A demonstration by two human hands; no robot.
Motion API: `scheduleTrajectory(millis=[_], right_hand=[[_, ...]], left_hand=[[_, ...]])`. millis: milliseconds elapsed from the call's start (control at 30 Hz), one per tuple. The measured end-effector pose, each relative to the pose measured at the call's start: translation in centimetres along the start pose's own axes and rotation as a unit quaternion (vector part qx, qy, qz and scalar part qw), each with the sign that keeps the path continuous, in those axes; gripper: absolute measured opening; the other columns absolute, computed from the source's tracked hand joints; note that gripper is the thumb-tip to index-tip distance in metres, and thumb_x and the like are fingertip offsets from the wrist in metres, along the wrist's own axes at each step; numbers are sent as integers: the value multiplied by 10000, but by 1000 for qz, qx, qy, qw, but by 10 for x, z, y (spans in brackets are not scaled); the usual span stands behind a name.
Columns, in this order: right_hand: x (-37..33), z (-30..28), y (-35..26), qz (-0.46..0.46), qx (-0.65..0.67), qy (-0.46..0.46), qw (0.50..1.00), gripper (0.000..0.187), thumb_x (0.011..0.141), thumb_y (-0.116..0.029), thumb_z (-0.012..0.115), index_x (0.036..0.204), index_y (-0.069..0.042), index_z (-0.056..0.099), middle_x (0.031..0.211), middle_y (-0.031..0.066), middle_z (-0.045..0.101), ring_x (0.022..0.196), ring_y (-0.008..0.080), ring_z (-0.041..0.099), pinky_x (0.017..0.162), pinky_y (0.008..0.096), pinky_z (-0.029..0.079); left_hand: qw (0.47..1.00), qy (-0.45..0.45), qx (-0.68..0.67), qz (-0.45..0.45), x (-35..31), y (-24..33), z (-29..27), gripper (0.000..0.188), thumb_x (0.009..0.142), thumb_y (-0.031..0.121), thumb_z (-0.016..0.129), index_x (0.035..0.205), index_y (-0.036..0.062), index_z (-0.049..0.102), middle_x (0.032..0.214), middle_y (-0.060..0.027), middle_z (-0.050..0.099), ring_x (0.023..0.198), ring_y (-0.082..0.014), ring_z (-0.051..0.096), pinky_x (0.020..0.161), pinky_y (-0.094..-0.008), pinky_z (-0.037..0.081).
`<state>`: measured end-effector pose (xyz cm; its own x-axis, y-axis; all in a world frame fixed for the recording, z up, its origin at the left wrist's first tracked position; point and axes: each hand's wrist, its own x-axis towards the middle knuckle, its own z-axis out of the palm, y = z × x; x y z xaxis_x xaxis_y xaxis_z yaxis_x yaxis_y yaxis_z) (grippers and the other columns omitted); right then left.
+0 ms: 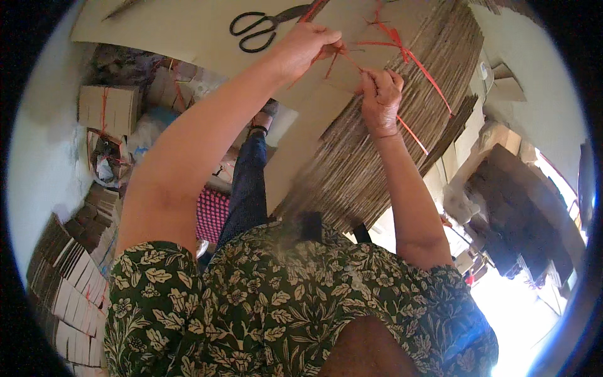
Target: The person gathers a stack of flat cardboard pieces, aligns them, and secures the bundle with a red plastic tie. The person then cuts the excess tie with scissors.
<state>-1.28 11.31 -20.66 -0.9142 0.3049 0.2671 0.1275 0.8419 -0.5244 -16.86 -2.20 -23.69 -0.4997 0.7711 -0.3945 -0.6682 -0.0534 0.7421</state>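
A thick stack of flat brown cardboard sheets (370, 147) lies in front of me, its layered edges facing right. Red plastic twine (351, 61) stretches between my two hands above the cardboard. My left hand (312, 45) pinches one part of it, and loose ends hang below the fingers. My right hand (381, 94) grips another part with bent fingers, over the layered edges. Beyond my right hand, a red twine knot (397, 41) with trailing tails sits on the stack. Black-handled scissors (274, 24) lie on the cardboard beyond my left hand, blades pointing right.
A tied cardboard box (108, 110) stands at the left by the wall. Tied bundles of cardboard (78, 295) are piled at the lower left. More dark cardboard stacks (521, 207) stand at the right, near a bright opening. A pink-dotted cloth (212, 215) shows beside my leg.
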Motion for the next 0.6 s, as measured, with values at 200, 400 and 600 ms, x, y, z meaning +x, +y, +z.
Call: scheduleTrajectory(millis=[200, 400, 600], right_hand=[[0, -3, 6, -41, -19, -20, 999, 106, 806, -57, 626, 912, -68, 627, 838, 62, 635, 804, 259, 602, 895, 425, 388], [4, -9, 4, -58, -24, -19, 998, 136, 770, -30, 628, 902, -62, 628, 803, 71, 617, 797, 278, 599, 878, 444, 404], [-2, -6, 2, -66, -17, -11, 998, 83, 775, -68, 654, 855, -59, 632, 752, 89, 606, 770, 310, 585, 873, 472, 416]], left_hand=[[985, 78, -153, -25, -3, -5, -13, 169, 927, 160, 574, 896, -6, 558, 864, -97, 611, 849, -217, 628, 876, -347, 507], [971, 133, -199, -26, -23, -9, 4, 159, 935, 157, 558, 836, 37, 525, 823, -67, 571, 764, -182, 572, 783, -338, 499], [944, 205, -257, -14, -49, -27, 2, 283, 974, 268, 546, 765, 86, 493, 799, -49, 547, 716, -193, 537, 828, -395, 508]])
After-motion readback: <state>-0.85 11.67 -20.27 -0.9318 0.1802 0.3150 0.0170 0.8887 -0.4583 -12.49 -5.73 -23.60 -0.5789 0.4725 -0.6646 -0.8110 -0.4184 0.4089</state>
